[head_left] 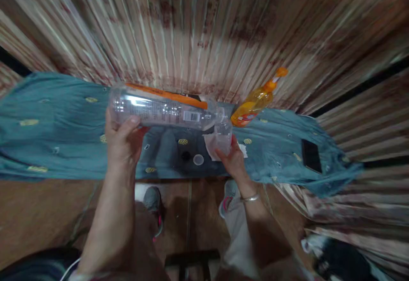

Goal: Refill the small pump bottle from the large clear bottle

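Holding the clear plastic bottle (166, 110) on its side above the teal cloth (47, 136), we have our left hand (123, 142) clamped under its base end, while our right hand (233, 159) grips a small clear cup (223, 138) right beneath the mouth, seemingly so that whatever runs out lands in it. The bottle's long axis lies almost level, left to right, neck pointing right and dipping slightly toward the cup. Its loose cap (198, 159) rests on the cloth below, with an orange bottle (255, 102) and a phone (311, 156) off to the right.
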### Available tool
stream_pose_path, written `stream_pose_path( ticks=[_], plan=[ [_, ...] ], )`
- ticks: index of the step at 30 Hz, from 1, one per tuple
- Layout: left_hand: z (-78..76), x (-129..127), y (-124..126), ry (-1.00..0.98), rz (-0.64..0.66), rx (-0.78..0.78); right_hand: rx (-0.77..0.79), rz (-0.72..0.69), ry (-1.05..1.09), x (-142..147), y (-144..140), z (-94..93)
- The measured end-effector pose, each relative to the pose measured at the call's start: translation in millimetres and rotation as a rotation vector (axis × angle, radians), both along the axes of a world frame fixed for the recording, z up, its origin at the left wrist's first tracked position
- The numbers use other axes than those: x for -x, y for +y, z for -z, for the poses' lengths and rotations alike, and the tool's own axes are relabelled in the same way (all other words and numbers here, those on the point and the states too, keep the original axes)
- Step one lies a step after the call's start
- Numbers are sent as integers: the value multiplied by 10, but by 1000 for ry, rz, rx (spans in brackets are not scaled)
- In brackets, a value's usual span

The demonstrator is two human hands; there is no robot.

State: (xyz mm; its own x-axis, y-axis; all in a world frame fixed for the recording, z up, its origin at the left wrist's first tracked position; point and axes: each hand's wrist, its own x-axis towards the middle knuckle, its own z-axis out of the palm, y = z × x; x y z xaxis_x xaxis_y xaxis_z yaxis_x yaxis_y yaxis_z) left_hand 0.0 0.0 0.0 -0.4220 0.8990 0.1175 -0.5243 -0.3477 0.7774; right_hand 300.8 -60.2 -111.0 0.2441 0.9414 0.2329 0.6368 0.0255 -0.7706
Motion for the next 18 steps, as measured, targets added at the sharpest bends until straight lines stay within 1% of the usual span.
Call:
stream_pose_path(
  ticks=[7,12,18],
  plan=[
    [62,62,16,65,39,-64,21,47,-66,-53,10,67],
    [37,41,5,46,35,-49,44,40,-70,-52,16,65],
    [24,44,5,41,42,-41,22,43,-91,-62,18,76]
  ],
)
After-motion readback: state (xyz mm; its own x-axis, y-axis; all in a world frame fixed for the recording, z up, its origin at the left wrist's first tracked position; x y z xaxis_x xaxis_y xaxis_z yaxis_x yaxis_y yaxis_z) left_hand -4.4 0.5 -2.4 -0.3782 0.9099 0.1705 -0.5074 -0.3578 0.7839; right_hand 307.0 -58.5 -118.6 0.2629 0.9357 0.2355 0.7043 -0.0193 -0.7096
